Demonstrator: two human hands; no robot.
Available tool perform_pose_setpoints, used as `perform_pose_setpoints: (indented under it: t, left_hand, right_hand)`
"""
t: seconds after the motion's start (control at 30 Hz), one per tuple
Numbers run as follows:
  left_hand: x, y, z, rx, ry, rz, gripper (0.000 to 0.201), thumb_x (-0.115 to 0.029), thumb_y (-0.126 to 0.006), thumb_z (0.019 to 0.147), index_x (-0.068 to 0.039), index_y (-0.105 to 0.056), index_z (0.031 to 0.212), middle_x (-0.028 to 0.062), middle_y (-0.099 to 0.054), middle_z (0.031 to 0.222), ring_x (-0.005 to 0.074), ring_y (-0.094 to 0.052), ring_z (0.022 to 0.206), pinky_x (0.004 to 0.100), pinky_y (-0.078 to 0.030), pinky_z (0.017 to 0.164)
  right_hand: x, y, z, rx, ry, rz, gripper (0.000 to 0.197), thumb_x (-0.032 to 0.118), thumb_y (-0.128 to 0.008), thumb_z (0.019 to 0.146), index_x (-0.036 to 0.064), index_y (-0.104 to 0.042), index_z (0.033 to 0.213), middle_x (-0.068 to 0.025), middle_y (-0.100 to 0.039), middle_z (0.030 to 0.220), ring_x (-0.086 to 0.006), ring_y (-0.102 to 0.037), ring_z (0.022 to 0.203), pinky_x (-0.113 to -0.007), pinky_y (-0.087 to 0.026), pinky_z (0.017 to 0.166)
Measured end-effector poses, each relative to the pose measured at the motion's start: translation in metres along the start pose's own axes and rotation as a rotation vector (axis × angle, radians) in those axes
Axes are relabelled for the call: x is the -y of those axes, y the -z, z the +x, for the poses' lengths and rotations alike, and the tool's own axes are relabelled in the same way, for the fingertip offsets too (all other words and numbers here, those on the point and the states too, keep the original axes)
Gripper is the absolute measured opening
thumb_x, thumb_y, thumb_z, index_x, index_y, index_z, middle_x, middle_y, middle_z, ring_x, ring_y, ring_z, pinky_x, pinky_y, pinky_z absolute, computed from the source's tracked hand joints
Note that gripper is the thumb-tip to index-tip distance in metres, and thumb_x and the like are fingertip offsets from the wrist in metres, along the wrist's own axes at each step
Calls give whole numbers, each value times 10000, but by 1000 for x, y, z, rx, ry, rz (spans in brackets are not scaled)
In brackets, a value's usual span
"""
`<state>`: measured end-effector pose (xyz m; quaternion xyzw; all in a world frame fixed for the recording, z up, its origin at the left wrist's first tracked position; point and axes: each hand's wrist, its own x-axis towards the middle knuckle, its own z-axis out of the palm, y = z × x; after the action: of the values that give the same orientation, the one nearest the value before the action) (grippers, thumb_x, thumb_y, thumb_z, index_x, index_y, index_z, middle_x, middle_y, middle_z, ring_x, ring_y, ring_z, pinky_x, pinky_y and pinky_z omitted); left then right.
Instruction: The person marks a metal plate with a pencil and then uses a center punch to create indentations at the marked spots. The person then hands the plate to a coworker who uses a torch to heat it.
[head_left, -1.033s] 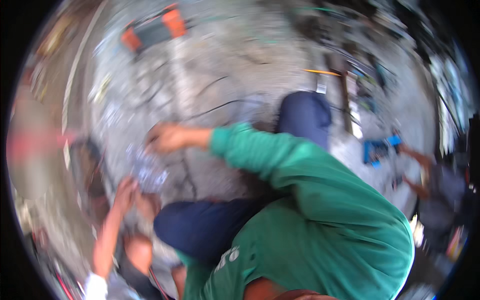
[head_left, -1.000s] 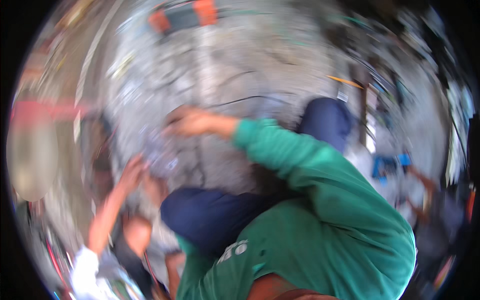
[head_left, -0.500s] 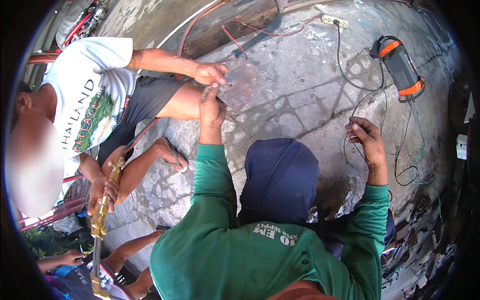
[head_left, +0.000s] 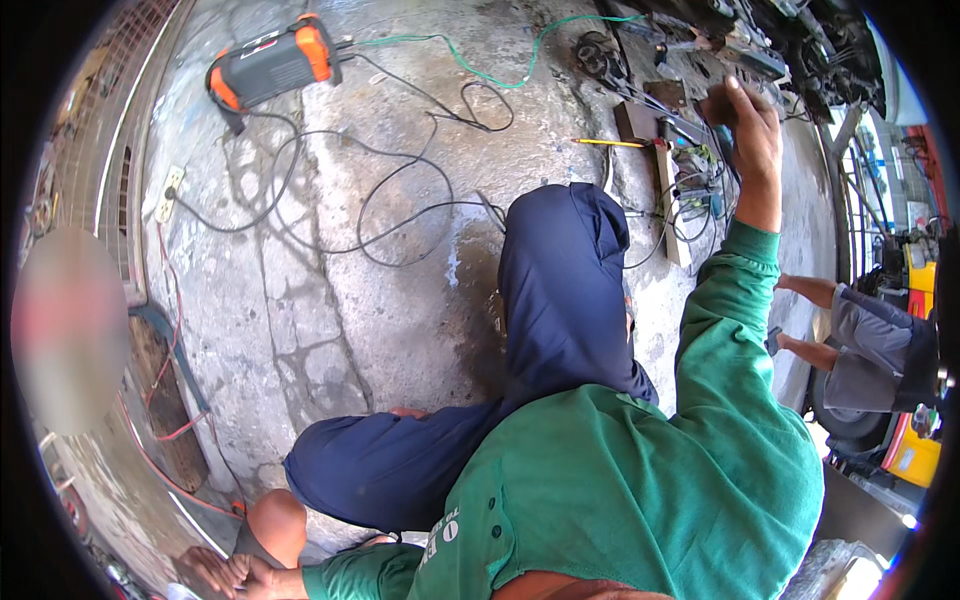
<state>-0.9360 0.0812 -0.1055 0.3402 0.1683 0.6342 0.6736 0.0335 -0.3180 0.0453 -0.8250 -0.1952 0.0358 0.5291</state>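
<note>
My right hand (head_left: 752, 130) is stretched out over a cluster of tools and metal parts at the far right. Its thumb and fingers are apart; nothing held shows, though part of the hand is dark. Below it lie a rusty brown metal block (head_left: 638, 124) and a pale bar (head_left: 672, 205) with thin cables about it. At the lower left edge my left hand (head_left: 258, 578) has bent fingers and meets another person's hand (head_left: 205, 570). What lies between those two hands is too small and cut off to make out.
A black and orange welding machine (head_left: 275, 65) stands at the far left, with black cables (head_left: 410, 155) and a green cable (head_left: 480, 75) on the concrete. Nearby are a power outlet (head_left: 168, 195) and a yellow stick (head_left: 607, 142). Another person's legs (head_left: 810, 350) show at right.
The view has swung right. My right hand has moved from near the cables to the tools. The metal sheet by my left hand no longer shows clearly.
</note>
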Motion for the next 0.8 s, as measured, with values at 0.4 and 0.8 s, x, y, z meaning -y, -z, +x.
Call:
perform_pose_setpoints:
  t: [0.4, 0.8]
  left_hand:
    - [102, -164, -102, -764, 183, 660, 315, -158, -617, 916, -22, -590, 1199, 70, -657, 850, 172, -616, 664, 317, -515, 615]
    - [226, -357, -292, -997, 249, 736, 224, -211, -690, 979, -18, -661, 1089, 46, -684, 864, 125, -646, 748, 270, -531, 689]
  right_hand:
    - [-357, -126, 78, 770, 198, -1025, 324, 292, -627, 914, 40, -691, 1107, -270, -689, 1062, -450, -660, 993, -508, -533, 837]
    - [-386, -127, 150, 992, 520, -1133, 338, 345, -633, 892, 17, -714, 914, -209, -730, 986, -392, -711, 921, -505, -569, 774]
